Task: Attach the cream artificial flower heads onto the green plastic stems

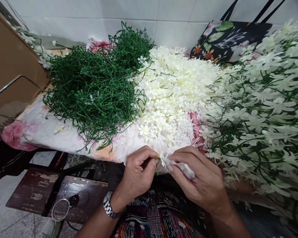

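My left hand [141, 170], with a metal watch on its wrist, pinches a small green stem end just beside a white artificial flower [163, 160]. From the other side my right hand [197, 173] has its thumb and fingers closed on the white flower's thin strands. Both hands meet at the front edge of the cloth-covered surface, above my lap. Just beyond them lies a heap of loose white artificial blossoms [173, 89]. To its left is a tangled pile of green plastic stems [96, 86].
On the right stands a large mass of assembled white flowers on green stems [258, 132]. A black floral bag [228, 41] leans against the tiled wall [139, 10]. A brown board [15, 56] rises at the left. Below is a dark wooden bench [81, 195].
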Tool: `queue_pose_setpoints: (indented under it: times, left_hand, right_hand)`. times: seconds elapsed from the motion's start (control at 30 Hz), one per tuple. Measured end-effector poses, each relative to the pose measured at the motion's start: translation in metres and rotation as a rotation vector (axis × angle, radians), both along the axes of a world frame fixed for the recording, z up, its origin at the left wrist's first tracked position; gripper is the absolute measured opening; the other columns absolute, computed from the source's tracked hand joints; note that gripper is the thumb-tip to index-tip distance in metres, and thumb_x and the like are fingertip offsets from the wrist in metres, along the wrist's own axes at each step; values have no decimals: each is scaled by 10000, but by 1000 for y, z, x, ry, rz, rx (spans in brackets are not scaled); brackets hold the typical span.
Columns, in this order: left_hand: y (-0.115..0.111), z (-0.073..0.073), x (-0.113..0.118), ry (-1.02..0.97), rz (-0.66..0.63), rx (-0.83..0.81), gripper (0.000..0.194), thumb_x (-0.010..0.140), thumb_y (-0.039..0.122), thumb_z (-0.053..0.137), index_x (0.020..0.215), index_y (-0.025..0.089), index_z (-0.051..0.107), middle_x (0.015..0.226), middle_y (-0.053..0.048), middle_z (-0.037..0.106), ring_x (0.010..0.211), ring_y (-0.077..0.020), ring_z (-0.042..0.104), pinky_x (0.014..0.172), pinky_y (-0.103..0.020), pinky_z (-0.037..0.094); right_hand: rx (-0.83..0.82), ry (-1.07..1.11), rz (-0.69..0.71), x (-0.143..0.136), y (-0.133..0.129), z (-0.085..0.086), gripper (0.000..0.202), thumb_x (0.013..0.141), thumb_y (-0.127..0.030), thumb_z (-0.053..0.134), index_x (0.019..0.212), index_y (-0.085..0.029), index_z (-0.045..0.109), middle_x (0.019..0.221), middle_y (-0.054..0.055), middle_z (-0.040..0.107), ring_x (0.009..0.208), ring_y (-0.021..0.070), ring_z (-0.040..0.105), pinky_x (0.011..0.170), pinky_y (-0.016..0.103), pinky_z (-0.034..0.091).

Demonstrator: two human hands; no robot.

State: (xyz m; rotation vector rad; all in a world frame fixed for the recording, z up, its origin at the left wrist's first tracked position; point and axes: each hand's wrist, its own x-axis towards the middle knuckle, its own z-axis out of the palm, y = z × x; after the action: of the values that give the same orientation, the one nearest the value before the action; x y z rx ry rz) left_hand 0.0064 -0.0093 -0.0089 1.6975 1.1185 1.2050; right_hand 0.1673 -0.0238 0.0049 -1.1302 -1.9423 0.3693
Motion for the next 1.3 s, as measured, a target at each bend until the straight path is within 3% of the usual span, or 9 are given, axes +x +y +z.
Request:
queue_pose_setpoints:
  times: [0.37, 0.6, 1.3]
  left_hand:
    - [-1, -8, 5, 185, 5, 149, 201, 760, 28, 443, 671, 169, 553, 557, 24, 487, 509, -100, 456, 476, -207, 364]
    - [0, -6, 6, 248, 4, 154, 204, 763, 31, 427, 658, 173, 528, 539, 28, 465, 495, -99, 436, 469, -214, 352]
    - [1, -7, 8, 302, -10, 183, 226, 750, 9, 412, 618, 170, 503, 531, 23, 435, 494, -108, 424, 477, -233, 338]
  right_hand:
    - [-86, 23, 23, -3, 4, -14, 129, 843, -68, 488, 803, -170, 555, 665, 4, 552, 585, 98, 523, 543, 206, 454]
    - [-81, 26, 38, -5, 7, -18, 133, 840, -62, 480, 800, -178, 530, 628, -8, 518, 549, 97, 483, 498, 199, 427]
    - [-51, -6, 85, -5, 7, -23, 167, 835, -29, 471, 863, -185, 524, 681, 14, 533, 619, 124, 524, 559, 234, 472]
